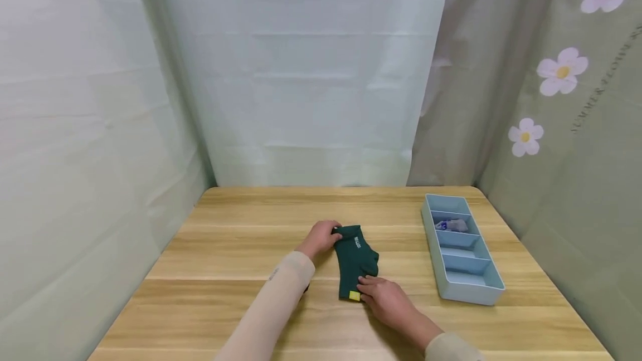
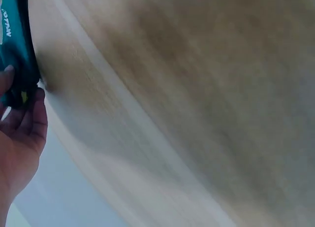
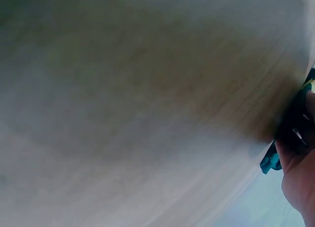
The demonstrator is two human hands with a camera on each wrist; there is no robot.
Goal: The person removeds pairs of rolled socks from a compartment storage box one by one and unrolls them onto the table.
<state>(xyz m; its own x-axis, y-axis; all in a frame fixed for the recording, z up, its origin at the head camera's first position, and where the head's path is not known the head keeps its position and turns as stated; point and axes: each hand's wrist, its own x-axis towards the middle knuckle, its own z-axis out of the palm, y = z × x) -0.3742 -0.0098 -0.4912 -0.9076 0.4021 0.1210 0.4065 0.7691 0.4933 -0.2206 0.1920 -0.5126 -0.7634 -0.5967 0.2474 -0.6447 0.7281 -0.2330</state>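
A dark green sock (image 1: 354, 258) with white lettering and a yellow tip lies flat on the wooden table (image 1: 241, 249), running away from me. My left hand (image 1: 328, 235) grips its far cuff end, fingers curled over the edge. The right hand (image 1: 366, 288) pinches the near end beside the yellow tip. In the left wrist view the hand (image 2: 19, 113) holds the teal-looking sock (image 2: 15, 45) at the frame's left edge. In the blurred right wrist view the hand (image 3: 300, 163) closes on a bit of sock (image 3: 270, 162) at the right edge.
A light blue divided tray (image 1: 471, 296) sits at the table's right side, with a small grey and blue bundle (image 1: 451, 225) in its second compartment from the far end. Pale curtains enclose the table on the left, back and right.
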